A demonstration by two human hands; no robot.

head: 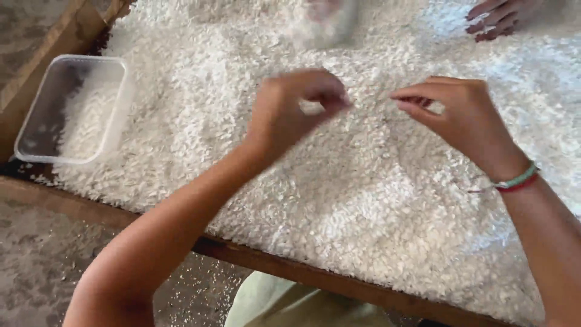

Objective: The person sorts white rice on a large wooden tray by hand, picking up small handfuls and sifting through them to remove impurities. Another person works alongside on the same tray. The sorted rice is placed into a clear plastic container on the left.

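Rice (339, 181) covers wooden table (290, 266); left hand (290, 109) and right hand (460, 118) hover above, fingertips pinched together; clear tub (36, 145) far left.

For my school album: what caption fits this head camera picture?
Two hands, left and right, pinch over white rice beside a clear plastic tub.

A single head-worn camera looks steeply down, close over a wooden-edged table (315, 275) heaped with rice (339, 194).
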